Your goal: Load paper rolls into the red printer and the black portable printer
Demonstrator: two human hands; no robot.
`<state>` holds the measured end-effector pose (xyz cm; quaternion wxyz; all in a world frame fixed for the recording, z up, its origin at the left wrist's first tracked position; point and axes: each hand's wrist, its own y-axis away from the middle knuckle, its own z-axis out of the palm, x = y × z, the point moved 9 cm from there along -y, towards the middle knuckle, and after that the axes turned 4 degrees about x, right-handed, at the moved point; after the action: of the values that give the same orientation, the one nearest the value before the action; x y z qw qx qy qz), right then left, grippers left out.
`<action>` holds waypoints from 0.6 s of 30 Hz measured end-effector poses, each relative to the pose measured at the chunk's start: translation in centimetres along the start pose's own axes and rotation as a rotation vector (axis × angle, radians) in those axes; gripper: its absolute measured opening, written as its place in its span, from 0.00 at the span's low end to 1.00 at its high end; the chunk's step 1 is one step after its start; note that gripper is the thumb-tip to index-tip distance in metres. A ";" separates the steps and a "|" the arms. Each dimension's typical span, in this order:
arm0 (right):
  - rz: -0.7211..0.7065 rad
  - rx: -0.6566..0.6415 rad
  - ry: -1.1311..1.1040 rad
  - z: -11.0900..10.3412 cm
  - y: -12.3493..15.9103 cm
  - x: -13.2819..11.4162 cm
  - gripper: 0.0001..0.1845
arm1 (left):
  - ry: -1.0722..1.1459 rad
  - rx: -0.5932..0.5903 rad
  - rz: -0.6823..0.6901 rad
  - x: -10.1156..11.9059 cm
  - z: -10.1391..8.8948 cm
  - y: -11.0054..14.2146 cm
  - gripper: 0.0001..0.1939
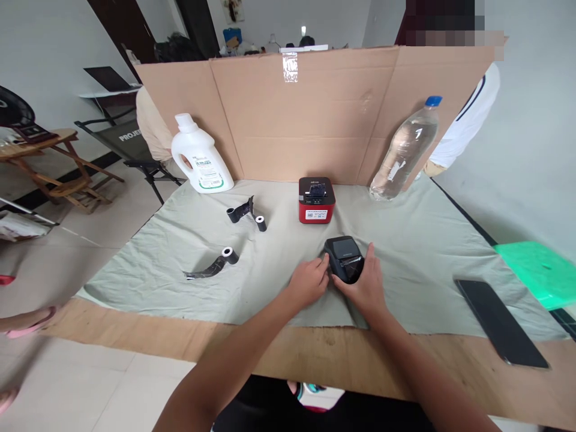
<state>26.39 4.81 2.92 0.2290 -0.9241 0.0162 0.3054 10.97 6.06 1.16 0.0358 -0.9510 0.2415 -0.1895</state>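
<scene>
A small black portable printer (345,249), with a grey upper panel and a shiny dark strip at its front, sits on the cloth in front of me. My right hand (365,289) grips its near right side, thumb at the lower left and a finger up the right edge. Curled fingers of my left hand (309,279) press against its left side. Behind it stands a red and black box-shaped printer (317,207) with a dark piece on top. To the left lie a partly unrolled black roll (230,255), another black roll with a loose strip (243,210), and a small roll (261,223).
A white jug (202,156) and a tilted clear bottle (407,150) lean by the cardboard screen (297,120). A dark phone (501,324) lies at the right front edge, near a green plastic stool (537,273). People sit or stand behind the screen.
</scene>
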 end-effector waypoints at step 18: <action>0.013 -0.009 0.009 -0.2 0.0 0.0 0.69 | 0.021 -0.007 0.000 -0.2 -0.2 -0.1 0.29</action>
<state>26.50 4.76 3.08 0.2227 -0.9264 0.0218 0.3028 10.73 6.24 1.32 0.0301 -0.9491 0.2426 -0.1988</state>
